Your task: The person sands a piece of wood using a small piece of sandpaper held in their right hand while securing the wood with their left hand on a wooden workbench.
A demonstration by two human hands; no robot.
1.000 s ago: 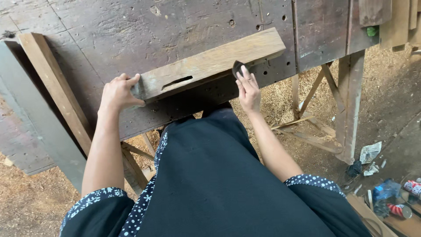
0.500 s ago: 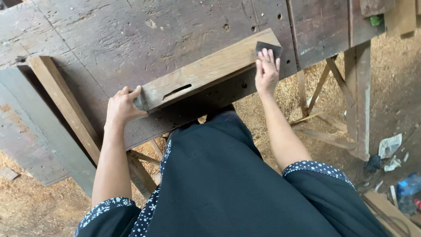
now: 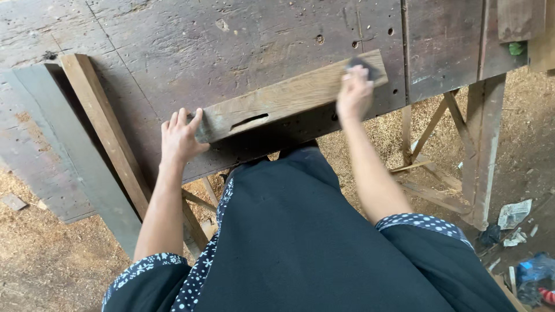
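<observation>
A slotted wooden board [image 3: 283, 98] is steadied on the worn counter [image 3: 173, 52] by the left hand [image 3: 180, 137], while a dark sanding pad [image 3: 364, 66] is pressed onto its far end by the right hand [image 3: 354, 95].

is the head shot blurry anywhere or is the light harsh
Head view: the right hand and the dark pad under it are motion-smeared; the left hand, the slotted plank and the workbench stay sharp; light is soft and even, no glare.
</observation>
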